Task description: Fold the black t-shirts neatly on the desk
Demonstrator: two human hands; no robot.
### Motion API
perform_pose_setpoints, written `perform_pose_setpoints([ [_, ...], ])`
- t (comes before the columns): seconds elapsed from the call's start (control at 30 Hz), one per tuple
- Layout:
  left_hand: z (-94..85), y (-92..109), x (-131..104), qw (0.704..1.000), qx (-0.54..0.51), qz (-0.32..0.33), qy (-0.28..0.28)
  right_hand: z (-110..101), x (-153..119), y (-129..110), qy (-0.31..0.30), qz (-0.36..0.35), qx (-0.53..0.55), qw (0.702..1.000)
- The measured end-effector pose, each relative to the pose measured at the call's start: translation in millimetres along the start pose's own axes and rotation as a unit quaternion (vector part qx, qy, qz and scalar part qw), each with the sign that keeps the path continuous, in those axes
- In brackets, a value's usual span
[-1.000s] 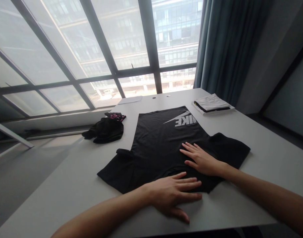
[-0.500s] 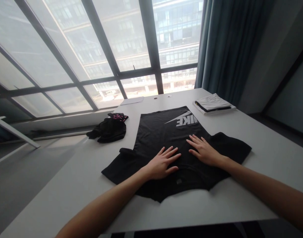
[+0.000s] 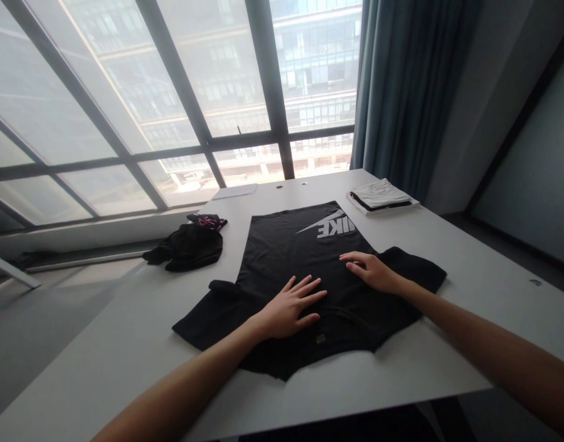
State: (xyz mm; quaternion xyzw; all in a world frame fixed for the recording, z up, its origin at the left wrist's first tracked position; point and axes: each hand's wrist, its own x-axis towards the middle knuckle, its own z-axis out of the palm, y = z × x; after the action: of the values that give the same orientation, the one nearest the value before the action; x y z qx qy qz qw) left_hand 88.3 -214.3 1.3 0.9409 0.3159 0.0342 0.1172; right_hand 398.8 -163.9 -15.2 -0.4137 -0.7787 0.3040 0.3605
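A black T-shirt (image 3: 282, 258) with a large white logo lies spread out on the white table (image 3: 475, 331), its neckline toward me and its hem toward the window. Flat on the upper part of the shirt rests my left hand (image 3: 291, 308), fingers spread. My right hand (image 3: 372, 270) is over the shirt's right side, turned partly on edge with its fingers extended and a gap between thumb and forefinger. No cloth is gripped by either hand. Both sleeves stick out to the sides.
On the table's left edge sits a crumpled black garment (image 3: 190, 245) with pink marking. A folded stack of white and black clothes (image 3: 381, 195) lies at the back right. White paper (image 3: 236, 191) is near the window, and a blue curtain (image 3: 402, 92) hangs behind.
My right hand has gone from lying flat with spread fingers to a tilted pose with fingers closer together. My left hand stays flat on the shirt. The view has shifted slightly right.
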Motion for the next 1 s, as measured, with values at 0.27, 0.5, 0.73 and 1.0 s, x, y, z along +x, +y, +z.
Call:
perform_pose_setpoints([
  [0.27,2.1,-4,1,1.000,-0.005,0.009,0.015,-13,9,17,0.031,0.160,0.353,0.921],
  [0.5,2.8,-3,1,1.000,-0.003,0.009,0.010,-23,5,7,0.013,0.189,0.485,0.854],
  [0.73,5.4,-5,0,1.000,0.000,0.013,0.017,-16,-5,-10,-0.176,0.185,0.522,0.814],
  [1.0,3.0,-2,1,1.000,0.010,0.002,0.001,-16,-2,-1,-0.142,0.227,0.527,0.807],
])
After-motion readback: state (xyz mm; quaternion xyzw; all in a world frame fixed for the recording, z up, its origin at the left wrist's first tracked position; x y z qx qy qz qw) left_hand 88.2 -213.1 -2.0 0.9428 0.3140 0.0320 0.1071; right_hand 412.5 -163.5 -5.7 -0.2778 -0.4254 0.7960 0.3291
